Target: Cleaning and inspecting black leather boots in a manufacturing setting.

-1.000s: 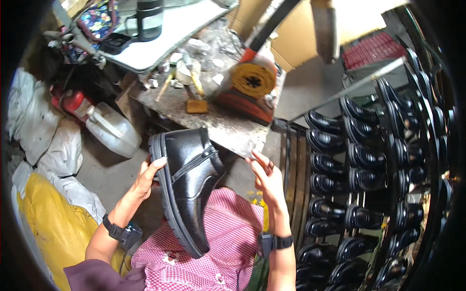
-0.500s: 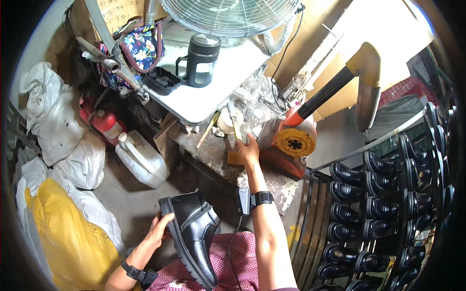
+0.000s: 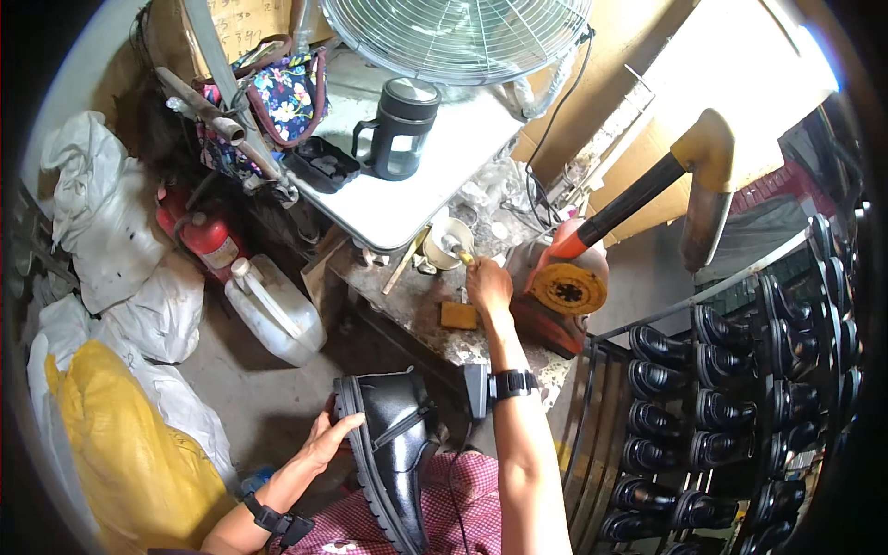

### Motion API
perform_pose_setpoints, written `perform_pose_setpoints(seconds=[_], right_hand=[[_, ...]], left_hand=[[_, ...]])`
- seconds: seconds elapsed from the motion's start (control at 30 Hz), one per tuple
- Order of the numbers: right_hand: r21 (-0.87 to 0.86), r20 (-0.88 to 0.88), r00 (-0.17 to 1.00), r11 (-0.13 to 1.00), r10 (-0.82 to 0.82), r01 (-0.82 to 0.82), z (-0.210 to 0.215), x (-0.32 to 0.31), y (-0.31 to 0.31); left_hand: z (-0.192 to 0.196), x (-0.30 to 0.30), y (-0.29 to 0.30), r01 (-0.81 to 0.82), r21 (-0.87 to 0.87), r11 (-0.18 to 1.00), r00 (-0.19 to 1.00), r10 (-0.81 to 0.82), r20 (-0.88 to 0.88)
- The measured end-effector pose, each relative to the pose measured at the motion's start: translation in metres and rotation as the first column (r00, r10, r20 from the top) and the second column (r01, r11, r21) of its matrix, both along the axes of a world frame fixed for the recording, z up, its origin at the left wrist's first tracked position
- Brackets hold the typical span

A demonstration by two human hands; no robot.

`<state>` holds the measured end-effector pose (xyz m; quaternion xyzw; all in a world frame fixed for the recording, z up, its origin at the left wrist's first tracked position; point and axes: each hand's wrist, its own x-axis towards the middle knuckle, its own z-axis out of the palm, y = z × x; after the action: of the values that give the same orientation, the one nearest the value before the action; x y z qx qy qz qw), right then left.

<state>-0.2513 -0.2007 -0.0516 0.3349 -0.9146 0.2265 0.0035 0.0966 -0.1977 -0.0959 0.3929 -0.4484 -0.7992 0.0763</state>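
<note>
My left hand (image 3: 326, 442) grips a black leather ankle boot (image 3: 400, 462) by its thick ridged sole, above my lap. The boot is tilted, its toe pointing down toward me. Over the workbench, my right hand (image 3: 490, 285) is closed on the short yellowish handle of a brush (image 3: 465, 257). The brush reaches into a small whitish cup (image 3: 432, 242), and its far end is down inside. Just below the cup, a yellow-brown block (image 3: 458, 315) lies on the bench. Most of the handle is hidden by my fingers.
An orange machine with a yellow round disc (image 3: 566, 289) stands right of my right hand. Racks of black shoes (image 3: 721, 370) fill the right side. A mug (image 3: 405, 129) and fan (image 3: 462, 37) are on the white table. A jug (image 3: 277, 310) and sacks (image 3: 129, 425) lie left.
My right hand has turned, lowering the brush into the cup. The boot in my left hand has shifted slightly right and stands a little more upright.
</note>
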Motion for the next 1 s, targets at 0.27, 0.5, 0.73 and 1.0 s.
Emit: perform_pose_setpoints(seconds=[0.27,0.5,0.73,1.0], right_hand=[[-0.429,0.369,0.928,0.877,-0.050,0.218,-0.009,-0.004,0.040],[-0.599,0.746,0.598,0.689,0.294,0.408,0.053,0.080,0.125],[-0.359,0.855,0.493,0.870,0.162,0.337,0.084,0.156,0.194],[-0.354,0.695,0.697,0.928,0.179,0.116,0.081,0.164,0.204]], left_hand=[[0.018,0.008,-0.009,-0.047,-0.167,0.985,0.997,0.036,-0.065],[0.013,0.027,-0.017,-0.093,-0.294,0.951,0.988,0.050,-0.148],[0.030,0.031,-0.001,-0.032,-0.368,0.929,0.992,-0.015,-0.124],[0.042,0.039,0.013,0.033,-0.435,0.900,0.994,-0.076,-0.080]])
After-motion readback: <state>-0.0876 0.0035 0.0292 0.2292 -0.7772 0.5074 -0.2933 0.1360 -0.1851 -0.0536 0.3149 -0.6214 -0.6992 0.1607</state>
